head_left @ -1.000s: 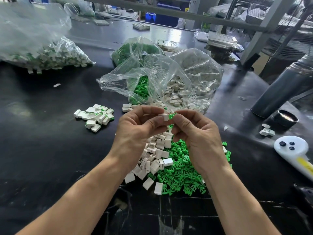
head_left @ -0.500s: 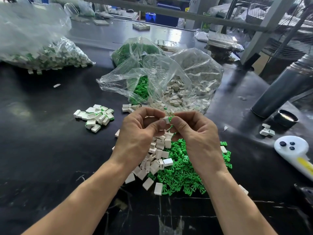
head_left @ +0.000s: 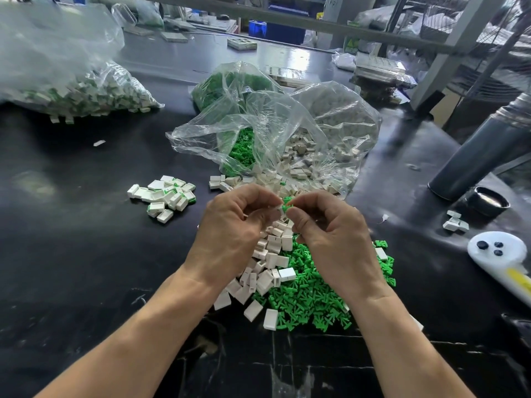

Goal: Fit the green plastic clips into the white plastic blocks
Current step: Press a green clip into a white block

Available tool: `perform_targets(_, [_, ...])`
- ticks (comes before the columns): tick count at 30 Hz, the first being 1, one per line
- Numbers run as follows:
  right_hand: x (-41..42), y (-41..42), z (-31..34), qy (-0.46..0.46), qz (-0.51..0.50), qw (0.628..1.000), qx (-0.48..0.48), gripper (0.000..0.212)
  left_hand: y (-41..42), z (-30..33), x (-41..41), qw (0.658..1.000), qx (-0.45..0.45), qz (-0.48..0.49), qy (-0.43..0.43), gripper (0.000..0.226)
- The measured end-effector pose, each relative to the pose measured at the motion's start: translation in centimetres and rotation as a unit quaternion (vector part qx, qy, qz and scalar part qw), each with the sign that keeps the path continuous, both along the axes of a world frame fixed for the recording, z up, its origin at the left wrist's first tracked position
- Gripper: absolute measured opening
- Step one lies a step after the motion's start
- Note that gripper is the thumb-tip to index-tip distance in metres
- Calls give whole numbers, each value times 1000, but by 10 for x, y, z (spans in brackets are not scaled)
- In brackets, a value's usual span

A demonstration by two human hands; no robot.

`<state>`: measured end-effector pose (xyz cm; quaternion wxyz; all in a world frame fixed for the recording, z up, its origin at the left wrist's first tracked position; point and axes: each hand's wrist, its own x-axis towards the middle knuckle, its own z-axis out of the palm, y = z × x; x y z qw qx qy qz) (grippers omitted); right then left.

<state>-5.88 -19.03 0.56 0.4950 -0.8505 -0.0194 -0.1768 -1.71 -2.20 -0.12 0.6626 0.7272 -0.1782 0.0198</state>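
Clip-to-block alignment, 1 pair: I read the left hand (head_left: 235, 231) pinching a white block (head_left: 278, 208), the right hand (head_left: 330, 234) pinching a green clip (head_left: 286, 207) just right of it, touching, insertion axis apparently running leftward, above the surface (head_left: 86, 254).

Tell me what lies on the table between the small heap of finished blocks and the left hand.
Head view: only bare black table separates the small heap of finished blocks from the left hand; nothing sits in that gap.
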Motion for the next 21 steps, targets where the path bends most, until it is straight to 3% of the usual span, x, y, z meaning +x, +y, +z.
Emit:
perform_targets(6, [-1, 7, 5, -32, -13, 996, -77, 6, 2, 3, 0, 996, 50, 24, -63, 22])
perform_targets(17, [-4, 10, 8, -53, -20, 986, -155, 6, 3, 2, 1, 989, 110, 25, -96, 22])
perform_targets(19, [-3, 9, 6, -43, -15, 988, -147, 6, 3, 1, 3, 986, 129, 17, -104, 21])
perform_targets(21, [-2, 7, 3, -27, -16, 996, -78, 6, 3, 0, 4, 987, 120, 20, -102, 23])
